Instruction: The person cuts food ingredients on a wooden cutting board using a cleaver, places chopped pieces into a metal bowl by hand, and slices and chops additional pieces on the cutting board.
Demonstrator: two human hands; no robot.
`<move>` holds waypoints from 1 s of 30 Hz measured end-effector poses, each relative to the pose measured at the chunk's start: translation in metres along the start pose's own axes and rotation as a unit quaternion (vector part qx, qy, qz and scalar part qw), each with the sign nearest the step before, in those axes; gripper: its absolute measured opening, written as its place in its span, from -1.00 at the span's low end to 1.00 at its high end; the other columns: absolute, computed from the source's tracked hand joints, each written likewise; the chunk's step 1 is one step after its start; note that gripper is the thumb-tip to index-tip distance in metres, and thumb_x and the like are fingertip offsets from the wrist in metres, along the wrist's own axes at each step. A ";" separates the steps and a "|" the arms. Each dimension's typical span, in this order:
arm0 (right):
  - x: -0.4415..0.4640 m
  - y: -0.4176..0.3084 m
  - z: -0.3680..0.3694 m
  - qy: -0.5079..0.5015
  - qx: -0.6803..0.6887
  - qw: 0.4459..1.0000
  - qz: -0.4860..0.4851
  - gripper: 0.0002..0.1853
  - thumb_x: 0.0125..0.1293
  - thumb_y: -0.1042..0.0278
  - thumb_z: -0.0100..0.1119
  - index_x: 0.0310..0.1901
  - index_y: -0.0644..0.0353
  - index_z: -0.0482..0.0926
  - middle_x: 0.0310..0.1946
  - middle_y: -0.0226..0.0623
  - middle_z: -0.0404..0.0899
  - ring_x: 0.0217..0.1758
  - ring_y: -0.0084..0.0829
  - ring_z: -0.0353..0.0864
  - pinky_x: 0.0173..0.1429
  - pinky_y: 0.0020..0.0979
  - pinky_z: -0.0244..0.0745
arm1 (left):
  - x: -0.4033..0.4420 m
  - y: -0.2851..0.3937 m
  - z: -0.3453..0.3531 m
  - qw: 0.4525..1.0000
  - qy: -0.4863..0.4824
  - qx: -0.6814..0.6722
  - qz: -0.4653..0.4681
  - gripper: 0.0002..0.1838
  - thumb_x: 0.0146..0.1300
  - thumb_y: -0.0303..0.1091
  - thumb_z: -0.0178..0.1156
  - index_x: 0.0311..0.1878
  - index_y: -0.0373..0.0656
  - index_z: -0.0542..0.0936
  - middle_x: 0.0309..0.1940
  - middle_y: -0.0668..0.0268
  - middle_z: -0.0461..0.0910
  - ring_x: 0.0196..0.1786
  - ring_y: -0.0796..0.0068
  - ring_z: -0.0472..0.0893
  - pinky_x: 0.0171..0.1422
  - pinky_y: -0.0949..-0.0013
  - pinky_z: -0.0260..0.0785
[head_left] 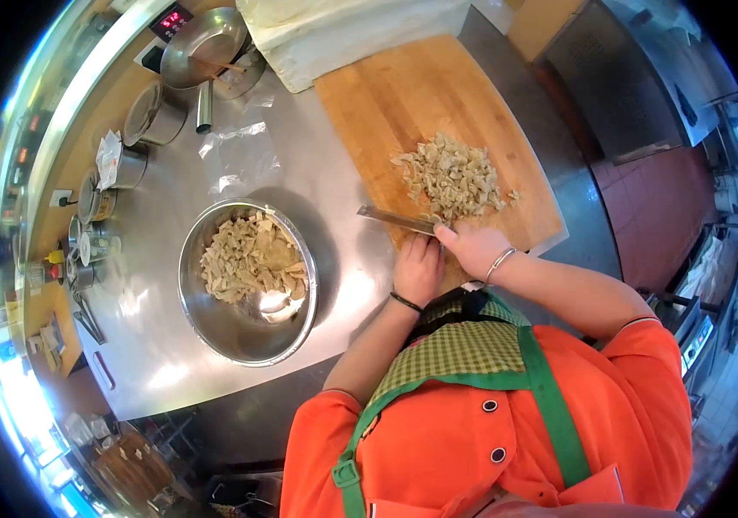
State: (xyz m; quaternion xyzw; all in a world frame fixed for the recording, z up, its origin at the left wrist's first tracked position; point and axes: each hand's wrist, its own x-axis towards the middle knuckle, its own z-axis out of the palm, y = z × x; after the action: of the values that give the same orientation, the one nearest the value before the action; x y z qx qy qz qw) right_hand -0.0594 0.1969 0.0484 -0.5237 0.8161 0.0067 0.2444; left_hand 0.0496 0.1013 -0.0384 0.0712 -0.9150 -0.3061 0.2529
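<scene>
Gripping a single steel-bladed knife [397,219], the right hand [475,250] is at the near part of one rectangular wooden board [403,95], its grip closed on the handle end. The knife's long axis runs crosswise; the blade points left and slightly away from the person, its tip past the board's left edge. The left hand [418,272] has its fingers bunched at the blade's near side; whether that grip holds anything, I cannot tell. One heap of pale greenish-brown chopped pieces [451,177], too many to count, lies on the board just beyond the knife. Left of the board, on the shiny metal worktop [326,155], one round steel bowl [248,341] is partly filled with similar-coloured cut chunks [252,259]. Clear thin plastic [244,155] lies beyond the bowl.
</scene>
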 end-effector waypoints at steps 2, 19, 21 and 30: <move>0.001 0.008 0.001 0.046 0.048 0.998 0.017 -0.76 0.22 0.39 -0.13 -0.06 0.07 0.26 -0.34 0.02 0.49 -0.29 -0.04 0.58 -0.28 -0.13 0.48 | 0.002 0.002 -0.004 0.999 0.028 -0.003 0.033 -0.69 -0.02 -0.49 0.15 -0.14 -0.32 0.48 -0.19 0.07 0.44 -0.17 0.05 0.45 -0.04 0.16 0.37; -0.009 0.011 -0.001 0.047 0.026 0.999 0.006 -0.68 0.21 0.37 -0.11 0.02 0.05 0.24 -0.31 -0.02 0.49 -0.25 -0.05 0.58 -0.28 -0.16 0.48 | 0.003 0.006 -0.011 0.998 0.047 -0.021 0.035 -0.68 -0.01 -0.52 0.17 -0.12 -0.31 0.48 -0.26 0.07 0.45 -0.19 0.04 0.45 -0.10 0.14 0.34; -0.029 -0.003 -0.031 0.012 -0.008 1.000 0.017 -0.70 0.23 0.35 -0.14 0.02 0.04 0.25 -0.28 -0.02 0.48 -0.26 -0.05 0.58 -0.28 -0.15 0.48 | 0.000 0.005 -0.009 0.998 0.055 -0.024 0.035 -0.69 0.00 -0.52 0.17 -0.12 -0.32 0.48 -0.26 0.06 0.45 -0.20 0.04 0.45 -0.10 0.14 0.34; -0.007 -0.004 0.000 -0.016 -0.005 1.000 0.002 -0.73 0.23 0.35 -0.13 -0.01 0.04 0.24 -0.28 -0.01 0.49 -0.29 -0.05 0.59 -0.29 -0.12 0.48 | -0.005 0.001 -0.005 0.999 0.025 -0.025 0.017 -0.71 -0.02 -0.53 0.18 -0.16 -0.31 0.48 -0.27 0.06 0.43 -0.23 0.04 0.43 -0.13 0.14 0.34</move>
State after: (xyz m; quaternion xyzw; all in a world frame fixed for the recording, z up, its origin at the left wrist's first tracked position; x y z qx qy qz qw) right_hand -0.0539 0.2010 0.0527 -0.5228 0.8133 0.0194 0.2548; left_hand 0.0564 0.1014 -0.0365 0.0568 -0.9016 -0.3224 0.2826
